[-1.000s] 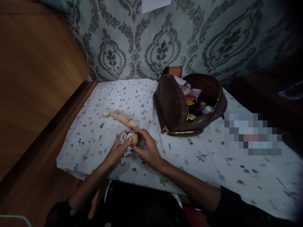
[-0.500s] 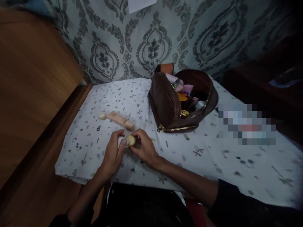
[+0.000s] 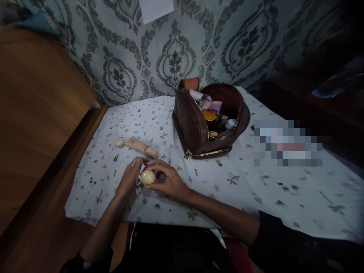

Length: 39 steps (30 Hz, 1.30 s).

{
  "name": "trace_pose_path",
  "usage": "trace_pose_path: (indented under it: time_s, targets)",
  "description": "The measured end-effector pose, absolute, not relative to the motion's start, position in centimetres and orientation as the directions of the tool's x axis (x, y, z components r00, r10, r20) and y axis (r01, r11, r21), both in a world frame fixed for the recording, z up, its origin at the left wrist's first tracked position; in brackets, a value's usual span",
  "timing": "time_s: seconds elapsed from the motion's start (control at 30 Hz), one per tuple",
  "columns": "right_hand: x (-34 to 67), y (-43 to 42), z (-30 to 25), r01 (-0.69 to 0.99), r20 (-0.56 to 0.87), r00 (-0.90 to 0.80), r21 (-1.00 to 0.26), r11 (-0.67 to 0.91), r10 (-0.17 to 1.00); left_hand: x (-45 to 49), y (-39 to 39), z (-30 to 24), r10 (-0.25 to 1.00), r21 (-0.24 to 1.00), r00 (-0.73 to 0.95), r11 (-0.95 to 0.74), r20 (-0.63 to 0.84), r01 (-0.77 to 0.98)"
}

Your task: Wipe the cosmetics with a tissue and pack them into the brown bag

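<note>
Nearest: dark clothing of the seated person, with both forearms reaching away over the near edge of a table.

Table cover (image 3: 256, 197): white cloth with a small scattered print, spread over the whole surface; its near left corner hangs over the edge.

Left hand (image 3: 129, 182): near left of centre on the cloth, fingers curled toward the right hand, fingertips against a bit of white cloth or tissue (image 3: 139, 178) bunched between the two hands. How firmly it grips this cannot be told.

Right hand (image 3: 166, 182): touching the left, fingers closed around a small round pale-yellow jar (image 3: 148, 177), thumb and fingertips on its sides. The jar sits low over the cloth, between both hands, its rounded top facing the camera.

Tube (image 3: 141, 146): peach-coloured, lying flat just beyond the hands, slanting from far left to near right, apart from them. A small pale cap (image 3: 120, 143) sits at its far left end.

Pouch (image 3: 199, 127): brown, gold zip, farther back and right of centre, lying open with its mouth to the right. Inside: several small bottles and jars, among them an orange lid and pink caps; individual items are too small to name.

Right of the pouch: a blurred-out patch on the cloth.

Left side: wooden panel (image 3: 36, 125) running along the table.

Far: patterned wallpaper (image 3: 176, 57), grey-green damask, with a white sheet of paper (image 3: 156, 8) at the top.
</note>
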State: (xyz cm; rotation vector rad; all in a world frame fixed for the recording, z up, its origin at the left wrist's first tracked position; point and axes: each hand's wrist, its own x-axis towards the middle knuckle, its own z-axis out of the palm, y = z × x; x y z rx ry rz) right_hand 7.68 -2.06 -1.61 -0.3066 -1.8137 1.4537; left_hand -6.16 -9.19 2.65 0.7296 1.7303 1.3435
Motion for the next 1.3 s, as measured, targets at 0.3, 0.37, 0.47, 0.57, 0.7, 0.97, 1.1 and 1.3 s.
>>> trace_pose_path:
  time_s: [0.3,0.37,0.47,0.57,0.7,0.97,1.1,1.3]
  targets:
    - [8.3,-1.9,-2.2,-0.179,0.534,-0.629,-0.807,0.563,0.565,-4.2,-9.2,3.0,0.654,0.856,-0.590,0.500,-0.474,-0.132]
    - [8.9,-1.6,-1.6,-0.173,0.542,-0.632,-0.796,0.580,0.554,-3.9,-8.6,3.5,0.683,0.868,-0.587,0.490,-0.435,-0.074]
    - [10.6,-0.7,-0.1,-0.188,0.576,-0.604,-0.775,0.604,0.551,-3.4,-7.3,4.6,0.792,0.916,-0.538,0.391,-0.288,0.086]
    - [13.7,0.9,2.2,-0.177,0.609,-0.529,-0.760,0.625,0.591,-3.0,-5.4,6.4,0.936,0.895,-0.350,0.182,-0.031,0.408]
    - [18.8,4.4,6.2,-0.093,0.679,-0.390,-0.701,0.707,0.622,-1.5,-1.8,9.3,0.934,0.556,-0.007,-0.206,0.356,0.806]
    - [23.8,12.3,11.2,0.130,0.591,-0.341,-0.740,0.660,0.731,1.8,4.0,9.8,0.751,-0.333,0.499,-0.381,0.433,0.862]
    - [23.5,14.9,11.5,0.207,0.564,-0.508,-0.653,0.728,0.650,0.9,4.2,8.6,0.718,-0.324,0.536,-0.429,0.444,0.843]
    - [21.5,17.1,11.7,0.226,0.376,-0.824,-0.470,0.854,0.425,0.2,4.5,7.4,0.695,-0.282,0.530,-0.449,0.486,0.848]
